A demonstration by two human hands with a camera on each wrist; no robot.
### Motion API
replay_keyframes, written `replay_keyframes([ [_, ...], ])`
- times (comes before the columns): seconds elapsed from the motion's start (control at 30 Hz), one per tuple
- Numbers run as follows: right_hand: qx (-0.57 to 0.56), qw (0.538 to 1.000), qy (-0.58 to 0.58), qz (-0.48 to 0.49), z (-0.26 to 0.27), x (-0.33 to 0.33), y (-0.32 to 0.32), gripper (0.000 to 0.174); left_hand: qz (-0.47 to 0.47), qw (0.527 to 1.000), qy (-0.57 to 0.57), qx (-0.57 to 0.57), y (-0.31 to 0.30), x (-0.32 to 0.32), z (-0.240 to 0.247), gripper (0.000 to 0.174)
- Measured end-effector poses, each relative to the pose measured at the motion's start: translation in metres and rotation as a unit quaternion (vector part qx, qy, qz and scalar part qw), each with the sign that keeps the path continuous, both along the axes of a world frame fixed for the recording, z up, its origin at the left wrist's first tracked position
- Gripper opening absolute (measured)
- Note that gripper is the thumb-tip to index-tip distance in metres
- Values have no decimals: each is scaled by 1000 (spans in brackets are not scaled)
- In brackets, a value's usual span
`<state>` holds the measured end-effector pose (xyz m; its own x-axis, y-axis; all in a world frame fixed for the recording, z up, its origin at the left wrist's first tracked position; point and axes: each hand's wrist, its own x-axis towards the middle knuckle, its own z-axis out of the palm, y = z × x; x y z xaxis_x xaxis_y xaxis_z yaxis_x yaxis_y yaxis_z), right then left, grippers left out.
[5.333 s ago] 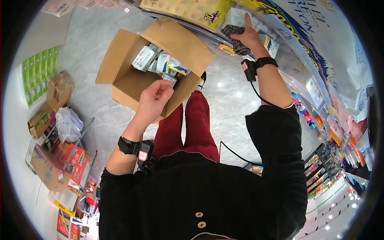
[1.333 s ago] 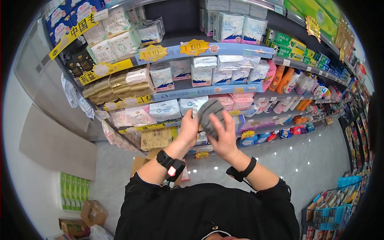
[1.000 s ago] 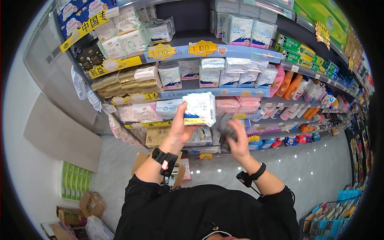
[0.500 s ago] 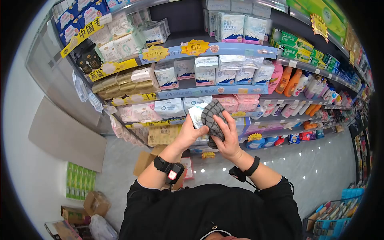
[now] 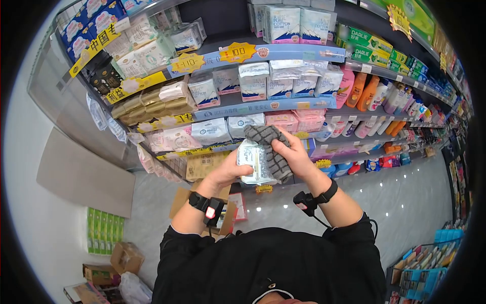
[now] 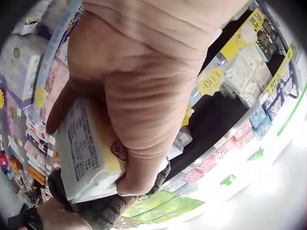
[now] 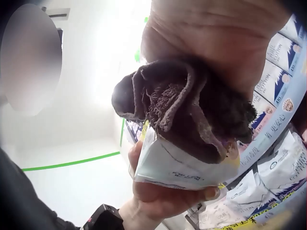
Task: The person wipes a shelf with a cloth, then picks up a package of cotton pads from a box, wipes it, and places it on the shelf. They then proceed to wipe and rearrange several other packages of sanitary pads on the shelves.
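Observation:
A white packet [image 5: 253, 163] with printed text is gripped by the left hand [image 5: 229, 171], thumb across its face. The right hand [image 5: 296, 154] holds a bunched dark grey checked cloth [image 5: 269, 144] against the packet's right side. In the left wrist view the left hand [image 6: 139, 81] has fingers and thumb around the packet [image 6: 88, 148], and the cloth [image 6: 103, 211] lies beneath it. The right wrist view shows the folded cloth [image 7: 177, 105] under the right hand [image 7: 216, 43], touching the packet [image 7: 187, 165].
Shelves of cotton packets [image 5: 281, 24] and other packs stand in front, bottles [image 5: 368, 92] on the right. Below the hands, an open cardboard box [image 5: 229, 215] sits on the floor. Smaller boxes [image 5: 126, 257] and a plastic bag [image 5: 134, 289] are at the lower left.
Since half a second ago the packet has turned in the left hand, showing a different face, and the cloth has shifted to its upper right. Earlier the right hand reached to a low shelf.

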<state>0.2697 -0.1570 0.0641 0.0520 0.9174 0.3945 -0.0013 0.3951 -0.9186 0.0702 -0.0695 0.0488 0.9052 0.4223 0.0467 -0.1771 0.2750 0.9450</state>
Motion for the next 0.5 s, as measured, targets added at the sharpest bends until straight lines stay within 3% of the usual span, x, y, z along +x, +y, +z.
replay_keyframes([
  [0.07, -76, 982, 174, 19, -10, -4, -1, 33, -17, 996, -9, -83, 2, -3, -10, 89],
  [0.2, -26, 969, 222, -106, -31, -21, -8, 32, -12, 992, -65, -111, 0, 3, -5, 93],
  [0.27, -24, 972, 195, -127, -34, -27, -18, 34, -14, 993, -78, -88, 2, 6, -6, 90],
  [0.37, 27, 979, -50, -194, -49, -27, -24, 36, 31, 966, -190, -174, 12, 10, -8, 75],
  [0.4, 29, 979, -51, -194, -45, -25, -26, 36, 31, 966, -192, -172, 14, 9, -6, 75],
  [0.47, -20, 987, 88, -132, -30, -19, -30, 36, 95, 959, -172, -204, 18, 7, -1, 74],
  [0.5, -20, 978, 174, -113, -23, -13, -27, 35, 68, 959, -181, -207, 21, 4, -2, 70],
])
